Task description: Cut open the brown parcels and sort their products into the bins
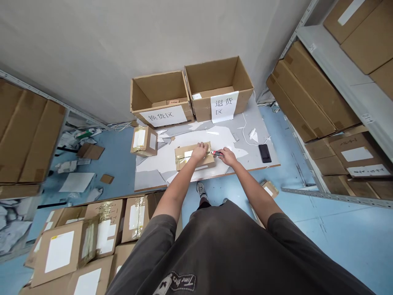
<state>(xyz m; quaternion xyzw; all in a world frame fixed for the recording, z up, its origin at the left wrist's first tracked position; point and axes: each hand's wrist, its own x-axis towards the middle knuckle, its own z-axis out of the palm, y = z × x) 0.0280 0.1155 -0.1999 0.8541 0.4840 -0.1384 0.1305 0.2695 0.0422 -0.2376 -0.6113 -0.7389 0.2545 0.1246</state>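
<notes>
A small taped cardboard box [183, 152] lies on the worktable [147, 178] in front of me, with a white label and shiny tape on its top. My left hand [199, 151] grips this box from above near its right end, fingers bent over the far edge. In my right hand [227, 156] is a red and black utility knife [217, 153], its tip pointing left at the box's right end. Whether the blade touches the tape is too small to tell. Left of it stands another taped box [144, 141] with white labels.
Two large open cartons [190, 110] with paper signs stand along the table's back. A black phone [264, 153] and a white cable [245, 127] lie at the right. Stacked boxes [58, 252] fill the lower left. Shelves [337, 61] flank the right side.
</notes>
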